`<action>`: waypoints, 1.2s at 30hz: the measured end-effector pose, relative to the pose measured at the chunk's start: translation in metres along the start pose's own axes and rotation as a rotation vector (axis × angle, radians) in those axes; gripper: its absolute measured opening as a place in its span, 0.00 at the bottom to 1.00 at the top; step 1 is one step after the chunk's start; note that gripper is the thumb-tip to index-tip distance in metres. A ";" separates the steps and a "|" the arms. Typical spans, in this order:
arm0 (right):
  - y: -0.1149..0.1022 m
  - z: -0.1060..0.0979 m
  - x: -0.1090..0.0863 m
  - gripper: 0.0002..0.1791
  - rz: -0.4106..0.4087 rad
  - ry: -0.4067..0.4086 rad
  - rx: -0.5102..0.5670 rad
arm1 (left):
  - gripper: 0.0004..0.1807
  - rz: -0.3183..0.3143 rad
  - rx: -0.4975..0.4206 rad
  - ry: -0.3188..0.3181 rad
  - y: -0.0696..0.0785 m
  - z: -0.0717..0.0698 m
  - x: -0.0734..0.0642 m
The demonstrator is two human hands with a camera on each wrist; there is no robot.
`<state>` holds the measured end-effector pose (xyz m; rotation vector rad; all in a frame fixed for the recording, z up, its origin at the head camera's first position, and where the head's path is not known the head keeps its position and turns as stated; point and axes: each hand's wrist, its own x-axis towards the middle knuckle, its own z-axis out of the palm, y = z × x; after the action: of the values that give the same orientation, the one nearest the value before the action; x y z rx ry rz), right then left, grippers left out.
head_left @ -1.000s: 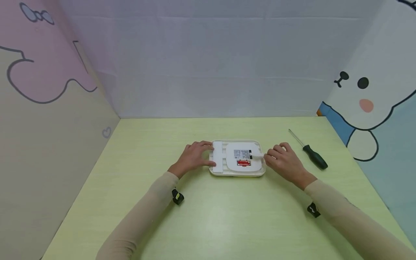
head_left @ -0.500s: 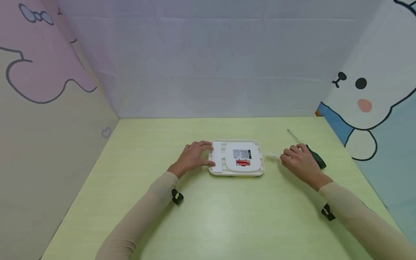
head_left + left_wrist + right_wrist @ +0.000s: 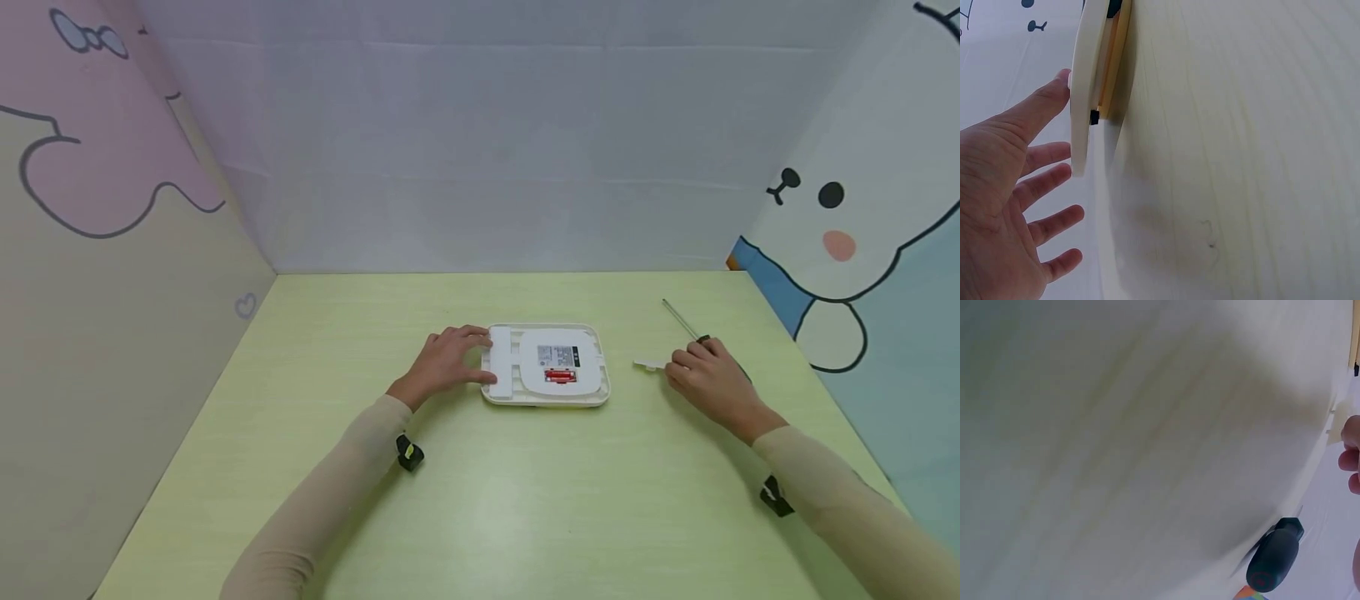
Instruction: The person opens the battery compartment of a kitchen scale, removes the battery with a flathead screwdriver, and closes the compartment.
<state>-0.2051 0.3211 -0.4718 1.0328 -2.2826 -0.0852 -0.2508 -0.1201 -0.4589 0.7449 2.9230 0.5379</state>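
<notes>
A white rounded device [image 3: 603,375], like an upturned kitchen scale, lies on the table with its underside up. Its uncovered battery slot [image 3: 561,376] shows red batteries below a printed label. My left hand [image 3: 447,360] rests on the device's left end, thumb and fingers spread; the left wrist view shows the thumb at its edge [image 3: 1085,94] and the fingers nearly straight. Off to the right, my right hand [image 3: 712,383] pinches a small white battery cover [image 3: 647,365] above the table. Only the curled fingertips [image 3: 1350,434] and part of the cover [image 3: 1336,425] show in the right wrist view.
A screwdriver [image 3: 681,319] lies beyond the right hand, which hides much of its dark green handle; the handle [image 3: 1274,556] shows in the right wrist view. Printed panels [image 3: 840,242] border the pale yellow table [image 3: 480,500], with a plain white sheet [image 3: 480,150] behind.
My right hand has pulled the battery cover off the device's right side and carried it rightward, over towards the screwdriver. The left hand and the device have stayed put.
</notes>
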 end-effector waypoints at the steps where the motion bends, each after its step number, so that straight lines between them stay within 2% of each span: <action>1: 0.001 0.000 -0.001 0.34 -0.006 -0.008 0.001 | 0.39 0.000 0.001 0.000 0.000 0.000 0.000; 14: 0.006 0.001 -0.011 0.38 -0.054 -0.104 -0.039 | 0.39 -0.012 0.008 -0.013 0.001 0.001 0.000; 16: 0.006 0.000 -0.011 0.35 -0.044 -0.117 -0.028 | 0.39 -0.011 0.008 -0.012 0.001 0.001 0.000; 18: 0.007 -0.001 -0.011 0.24 -0.003 -0.125 0.000 | 0.39 -0.010 0.011 -0.013 0.001 0.001 0.000; 20: 0.009 -0.003 -0.010 0.10 0.068 -0.121 0.034 | 0.39 -0.009 0.012 -0.013 0.001 0.001 0.000; 21: 0.010 -0.005 -0.009 0.07 0.115 -0.116 0.046 | 0.39 -0.008 0.013 -0.013 0.001 0.001 0.000; 25: 0.016 -0.011 -0.005 0.17 0.379 -0.126 0.100 | 0.39 -0.012 0.017 -0.018 0.001 0.000 0.000; 30: 0.022 -0.016 -0.010 0.28 0.769 -0.271 0.232 | 0.40 -0.021 0.020 -0.031 0.001 -0.001 -0.001; 33: 0.027 -0.015 -0.019 0.34 0.902 -0.366 0.316 | 0.40 -0.019 0.017 -0.028 0.002 -0.002 0.000; 36: 0.030 -0.013 -0.025 0.35 0.965 -0.411 0.381 | 0.40 -0.015 0.016 -0.029 0.002 -0.002 0.000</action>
<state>-0.2043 0.3616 -0.4651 -0.0422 -3.0022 0.5991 -0.2503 -0.1186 -0.4563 0.7252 2.9079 0.4983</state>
